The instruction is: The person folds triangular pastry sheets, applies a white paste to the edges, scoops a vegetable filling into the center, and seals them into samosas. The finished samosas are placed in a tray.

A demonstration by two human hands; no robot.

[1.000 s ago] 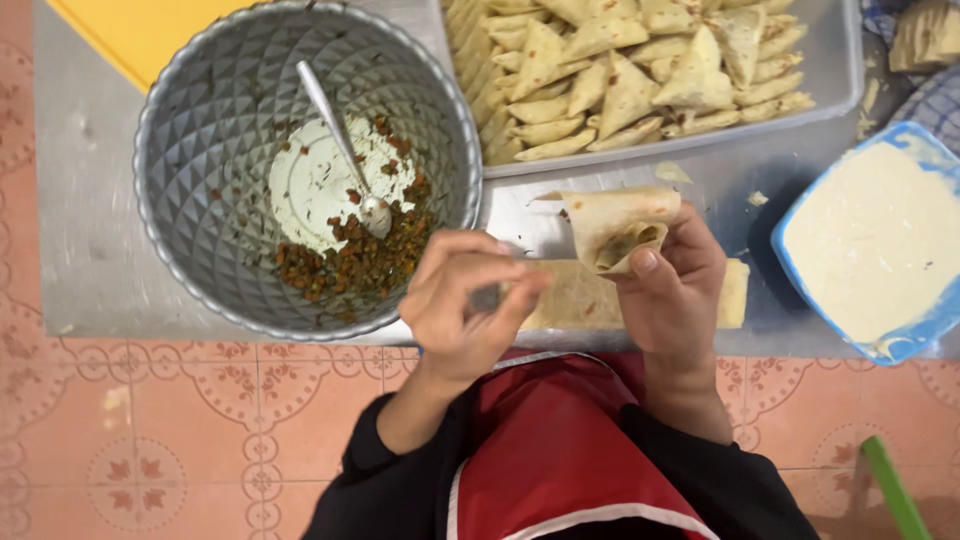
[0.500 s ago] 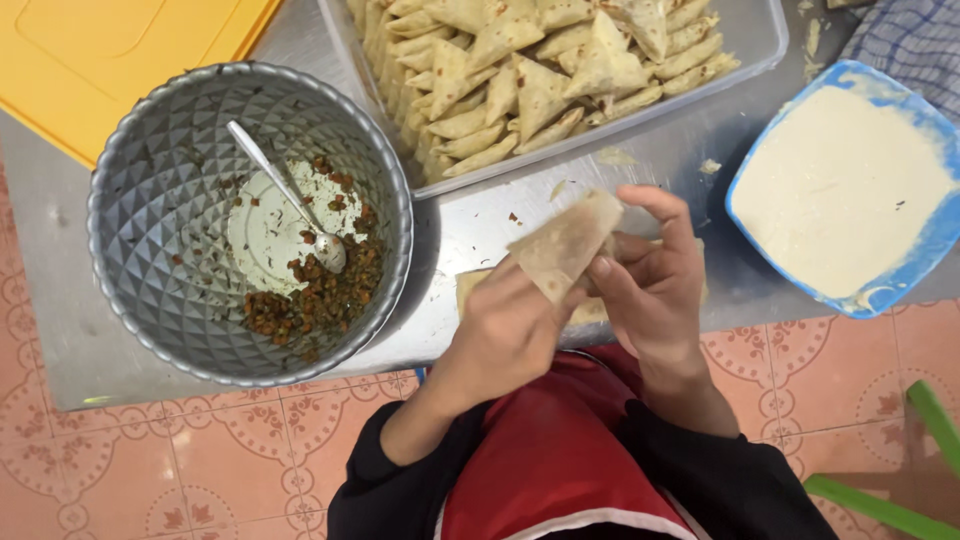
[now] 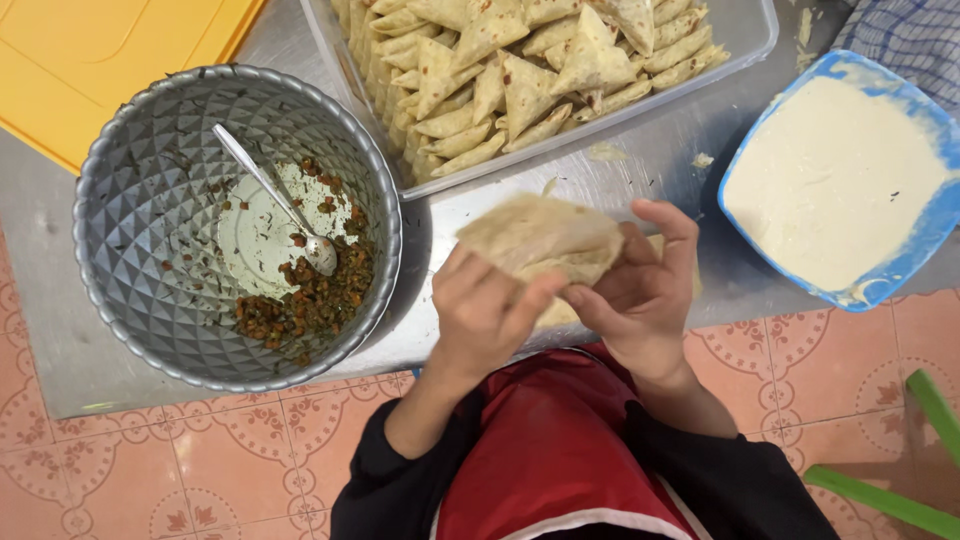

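My left hand (image 3: pixel 487 312) and my right hand (image 3: pixel 641 291) both grip a folded pastry wrapper (image 3: pixel 543 237) above the metal table (image 3: pixel 480 190), thumbs pressing its lower edge. More wrapper sheets (image 3: pixel 552 313) lie under my hands. To the left stands a faceted metal bowl (image 3: pixel 150 220) with a little minced filling (image 3: pixel 310 305) and a spoon (image 3: pixel 275 200) in it. A clear tray (image 3: pixel 745 45) behind holds several folded triangular pastries (image 3: pixel 520 60). A blue bowl (image 3: pixel 745 205) of white paste sits at the right.
A yellow board (image 3: pixel 90 60) lies at the top left. A checked cloth (image 3: pixel 910 35) is at the top right. Below the table edge is patterned orange floor tile (image 3: pixel 200 470), with a green stick-like object (image 3: pixel 930 400) at the lower right.
The open cone held a second ago has been folded closed between both hands. The view has shifted, so the bowl and tray sit lower and more to the left.
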